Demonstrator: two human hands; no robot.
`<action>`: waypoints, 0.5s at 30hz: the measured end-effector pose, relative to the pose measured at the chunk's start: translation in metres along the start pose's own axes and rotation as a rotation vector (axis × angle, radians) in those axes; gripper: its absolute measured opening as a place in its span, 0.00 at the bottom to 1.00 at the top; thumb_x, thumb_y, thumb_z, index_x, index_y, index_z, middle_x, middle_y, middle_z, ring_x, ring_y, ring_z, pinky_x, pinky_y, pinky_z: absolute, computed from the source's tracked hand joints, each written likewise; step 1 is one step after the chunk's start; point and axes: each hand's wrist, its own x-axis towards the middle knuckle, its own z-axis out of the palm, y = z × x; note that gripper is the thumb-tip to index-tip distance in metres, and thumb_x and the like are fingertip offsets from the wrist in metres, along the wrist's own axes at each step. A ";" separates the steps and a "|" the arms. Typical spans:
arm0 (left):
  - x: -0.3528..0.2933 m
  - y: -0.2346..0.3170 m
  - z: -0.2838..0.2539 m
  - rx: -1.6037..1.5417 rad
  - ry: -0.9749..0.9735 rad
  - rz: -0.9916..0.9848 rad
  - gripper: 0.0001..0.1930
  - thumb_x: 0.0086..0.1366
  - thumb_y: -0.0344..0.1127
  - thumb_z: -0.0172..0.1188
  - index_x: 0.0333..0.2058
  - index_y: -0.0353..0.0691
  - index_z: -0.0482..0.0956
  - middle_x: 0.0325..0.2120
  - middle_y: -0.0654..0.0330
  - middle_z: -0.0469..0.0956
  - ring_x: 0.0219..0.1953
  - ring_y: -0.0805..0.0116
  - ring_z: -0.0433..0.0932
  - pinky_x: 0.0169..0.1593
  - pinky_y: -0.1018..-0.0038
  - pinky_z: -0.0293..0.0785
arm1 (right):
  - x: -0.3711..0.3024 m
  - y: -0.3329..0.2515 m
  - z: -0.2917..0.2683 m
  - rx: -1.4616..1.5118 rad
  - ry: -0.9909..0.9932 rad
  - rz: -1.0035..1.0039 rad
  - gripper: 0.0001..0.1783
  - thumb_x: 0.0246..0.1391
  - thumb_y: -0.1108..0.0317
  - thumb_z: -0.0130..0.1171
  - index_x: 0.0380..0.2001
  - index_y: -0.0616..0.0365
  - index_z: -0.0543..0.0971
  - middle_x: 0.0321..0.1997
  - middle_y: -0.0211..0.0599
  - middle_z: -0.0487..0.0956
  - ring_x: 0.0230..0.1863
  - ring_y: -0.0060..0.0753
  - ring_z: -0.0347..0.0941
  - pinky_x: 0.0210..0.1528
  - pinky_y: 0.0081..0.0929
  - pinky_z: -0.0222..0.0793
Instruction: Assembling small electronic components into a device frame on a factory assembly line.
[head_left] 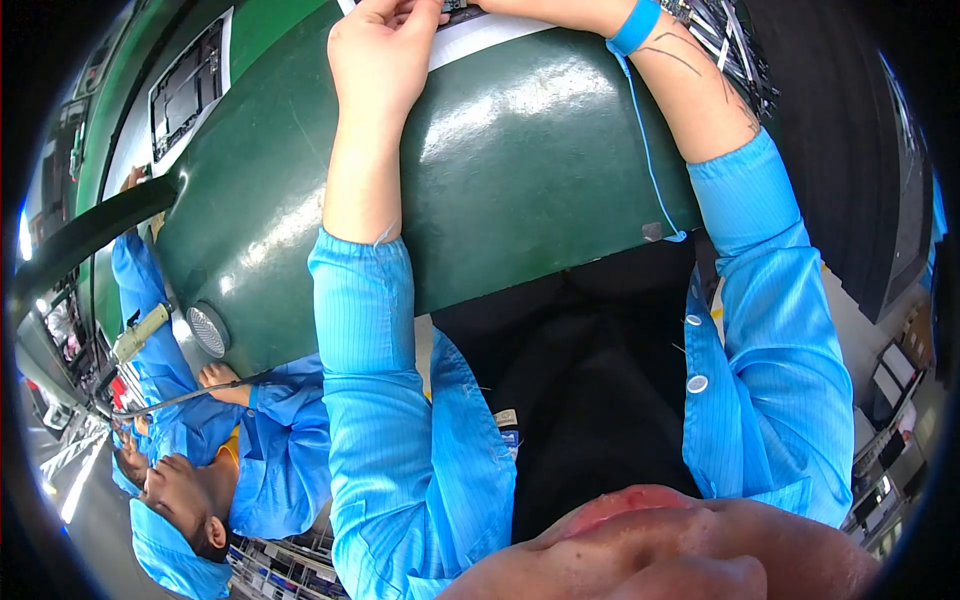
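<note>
At the top edge my left hand (385,40) is closed, its fingers curled together beside a small dark part (455,5); what the fingers hold is hidden. My right hand (545,8) reaches in from the right to the same spot, and its fingers are cut off by the frame edge. Beneath both hands lies a white sheet (490,38) on the green table mat (520,150). Around my right wrist sits a blue wrist strap (635,25), its thin cord (650,150) running down to the table's near edge.
Several thin dark and silvery strips (735,50) are heaped at the upper right. A black framed panel (187,85) on white backing lies at the far left. A dark curved arm (100,225) and a round metal disc (207,329) stand near a co-worker in blue (280,450).
</note>
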 end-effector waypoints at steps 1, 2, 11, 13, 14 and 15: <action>-0.001 -0.002 -0.003 -0.022 -0.002 0.015 0.08 0.67 0.26 0.65 0.43 0.32 0.86 0.31 0.57 0.87 0.33 0.75 0.83 0.41 0.79 0.78 | 0.001 -0.001 0.003 0.002 0.004 -0.004 0.08 0.49 0.69 0.67 0.31 0.62 0.85 0.34 0.42 0.84 0.36 0.39 0.81 0.40 0.31 0.77; -0.002 -0.003 -0.006 -0.046 -0.006 0.030 0.08 0.67 0.26 0.65 0.43 0.32 0.86 0.31 0.57 0.87 0.33 0.75 0.83 0.40 0.79 0.78 | 0.002 -0.002 0.006 0.007 0.001 -0.010 0.08 0.49 0.69 0.67 0.31 0.62 0.85 0.34 0.42 0.84 0.36 0.39 0.81 0.40 0.31 0.77; -0.008 0.008 -0.007 0.144 -0.001 0.032 0.10 0.67 0.28 0.65 0.44 0.32 0.86 0.32 0.55 0.88 0.34 0.74 0.84 0.41 0.78 0.79 | 0.005 0.013 0.012 0.035 0.003 0.034 0.07 0.49 0.69 0.67 0.32 0.61 0.86 0.33 0.41 0.84 0.35 0.35 0.81 0.40 0.28 0.76; -0.007 0.004 -0.007 0.119 -0.003 0.039 0.10 0.67 0.28 0.65 0.44 0.32 0.86 0.32 0.55 0.88 0.34 0.74 0.85 0.42 0.78 0.79 | 0.004 0.007 0.010 0.062 0.016 0.063 0.07 0.50 0.69 0.67 0.31 0.61 0.86 0.33 0.41 0.84 0.35 0.33 0.81 0.40 0.28 0.76; -0.007 0.003 -0.008 0.094 -0.007 0.046 0.10 0.67 0.28 0.65 0.44 0.32 0.86 0.33 0.54 0.88 0.34 0.73 0.85 0.42 0.77 0.79 | 0.004 0.006 0.010 0.062 0.016 0.062 0.07 0.50 0.69 0.67 0.31 0.61 0.86 0.33 0.41 0.84 0.35 0.33 0.81 0.40 0.28 0.76; -0.007 0.003 -0.008 0.095 -0.006 0.047 0.10 0.67 0.28 0.65 0.44 0.32 0.86 0.33 0.54 0.88 0.34 0.73 0.85 0.42 0.77 0.79 | 0.005 0.006 0.010 0.088 0.008 0.075 0.07 0.50 0.69 0.67 0.32 0.61 0.86 0.33 0.41 0.84 0.34 0.33 0.81 0.40 0.28 0.76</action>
